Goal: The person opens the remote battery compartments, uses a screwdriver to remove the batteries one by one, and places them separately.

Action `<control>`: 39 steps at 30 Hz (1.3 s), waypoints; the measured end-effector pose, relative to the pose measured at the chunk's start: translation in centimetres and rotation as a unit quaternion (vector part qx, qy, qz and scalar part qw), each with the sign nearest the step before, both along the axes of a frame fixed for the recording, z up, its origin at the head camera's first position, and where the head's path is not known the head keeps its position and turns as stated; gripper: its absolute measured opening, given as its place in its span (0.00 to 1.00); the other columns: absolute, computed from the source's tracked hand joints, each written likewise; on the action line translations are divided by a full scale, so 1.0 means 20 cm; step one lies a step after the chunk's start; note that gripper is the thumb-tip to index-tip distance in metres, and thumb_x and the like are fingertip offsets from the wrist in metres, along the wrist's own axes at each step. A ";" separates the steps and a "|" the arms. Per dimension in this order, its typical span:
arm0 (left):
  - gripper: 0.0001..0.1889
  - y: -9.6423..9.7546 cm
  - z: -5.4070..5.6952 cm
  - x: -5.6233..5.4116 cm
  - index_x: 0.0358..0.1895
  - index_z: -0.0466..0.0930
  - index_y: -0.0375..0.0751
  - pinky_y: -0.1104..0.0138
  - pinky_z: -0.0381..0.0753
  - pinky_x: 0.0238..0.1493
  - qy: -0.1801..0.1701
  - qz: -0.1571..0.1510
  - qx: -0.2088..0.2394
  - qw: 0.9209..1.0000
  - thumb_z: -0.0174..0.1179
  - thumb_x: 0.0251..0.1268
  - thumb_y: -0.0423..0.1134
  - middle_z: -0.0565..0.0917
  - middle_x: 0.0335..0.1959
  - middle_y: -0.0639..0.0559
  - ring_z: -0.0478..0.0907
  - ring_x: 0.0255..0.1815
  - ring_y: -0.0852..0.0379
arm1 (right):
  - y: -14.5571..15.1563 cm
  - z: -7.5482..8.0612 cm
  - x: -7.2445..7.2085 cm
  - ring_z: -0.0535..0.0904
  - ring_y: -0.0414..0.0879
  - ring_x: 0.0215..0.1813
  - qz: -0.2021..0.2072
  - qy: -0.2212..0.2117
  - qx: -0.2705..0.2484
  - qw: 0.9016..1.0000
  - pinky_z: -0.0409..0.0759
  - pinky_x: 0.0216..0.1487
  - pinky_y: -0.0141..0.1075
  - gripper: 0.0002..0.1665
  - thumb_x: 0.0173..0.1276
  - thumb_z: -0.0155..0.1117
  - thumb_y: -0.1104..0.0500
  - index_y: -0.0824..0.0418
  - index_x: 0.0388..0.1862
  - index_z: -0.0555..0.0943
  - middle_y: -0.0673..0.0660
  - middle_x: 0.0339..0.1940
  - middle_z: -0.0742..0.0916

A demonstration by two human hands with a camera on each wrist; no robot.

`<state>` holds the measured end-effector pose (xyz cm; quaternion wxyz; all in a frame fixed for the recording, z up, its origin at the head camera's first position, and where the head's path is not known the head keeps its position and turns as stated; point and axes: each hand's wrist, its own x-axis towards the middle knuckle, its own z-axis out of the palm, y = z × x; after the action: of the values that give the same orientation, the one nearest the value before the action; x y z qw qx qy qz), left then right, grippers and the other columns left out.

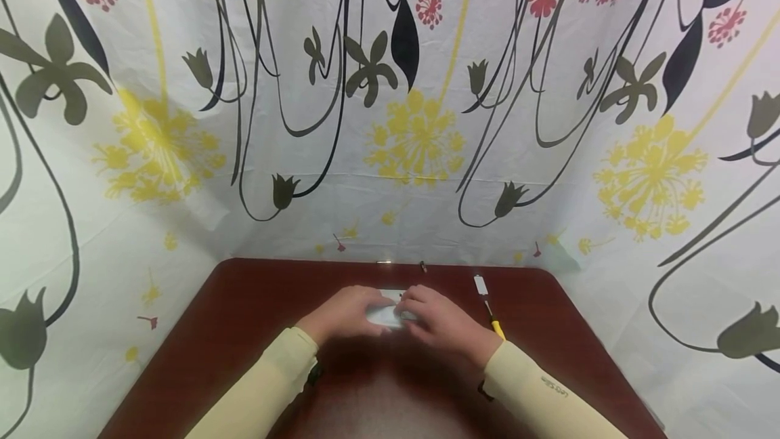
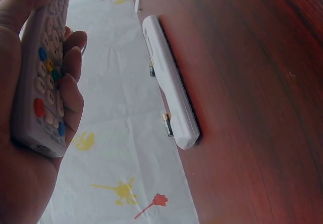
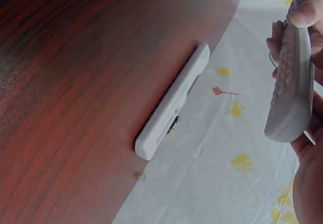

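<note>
1. Both hands meet over the middle of the dark red bench [image 1: 244, 330] and share one thing: a white remote control [image 2: 43, 77] with coloured buttons. In the head view only a pale sliver of it shows between the two hands.

2. The left hand [image 1: 344, 314] is closed on the remote. In the left wrist view the body lies in the palm with the fingers curled round its edge and the button face turned up, so the hand works as a cradle that keeps the remote steady.

3. The right hand [image 1: 441, 320] also has its grip on the remote. In the right wrist view a fingertip or thumb presses on the top end and other fingers wrap behind it. This looks like a hold suited to working on the casing rather than pressing keys.

4. Just beyond the hands, toward the far edge of the bench, a second long white piece [image 3: 171, 103] lies flat. It looks like another remote or a casing half, with small metal contacts showing along its side. It is apart from both hands but near them.

5. A tiny screw-like bit [image 3: 140, 175] lies on the bench near that piece.

6. To the right of the right hand lies a slim tool with a yellow handle [image 1: 495, 324], well within reach.

7. A flowered cloth [image 1: 390, 120] hangs round the bench.
</note>
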<state>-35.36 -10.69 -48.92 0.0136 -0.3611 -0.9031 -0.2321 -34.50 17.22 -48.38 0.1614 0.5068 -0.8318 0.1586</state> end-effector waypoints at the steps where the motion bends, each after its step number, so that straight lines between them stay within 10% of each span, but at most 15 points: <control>1: 0.29 0.00 0.00 0.00 0.68 0.88 0.61 0.64 0.82 0.52 0.000 -0.001 0.000 1.000 0.76 0.67 0.64 0.87 0.57 0.65 0.80 0.50 0.62 | 0.00 0.00 0.00 0.78 0.41 0.54 0.002 0.001 -0.002 1.000 0.83 0.57 0.38 0.15 0.74 0.76 0.59 0.49 0.57 0.88 0.44 0.52 0.82; 39: 0.28 0.00 0.00 0.00 0.67 0.89 0.61 0.64 0.83 0.52 0.003 -0.006 0.010 1.000 0.76 0.67 0.64 0.88 0.58 0.65 0.80 0.50 0.63 | -0.02 0.03 0.01 0.79 0.40 0.51 -0.006 0.020 -0.022 1.000 0.84 0.54 0.36 0.15 0.74 0.78 0.61 0.50 0.56 0.89 0.44 0.50 0.82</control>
<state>-35.38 -10.69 -48.88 0.0188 -0.3666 -0.8986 -0.2403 -34.36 16.78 -47.79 0.1900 0.5017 -0.8275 0.1654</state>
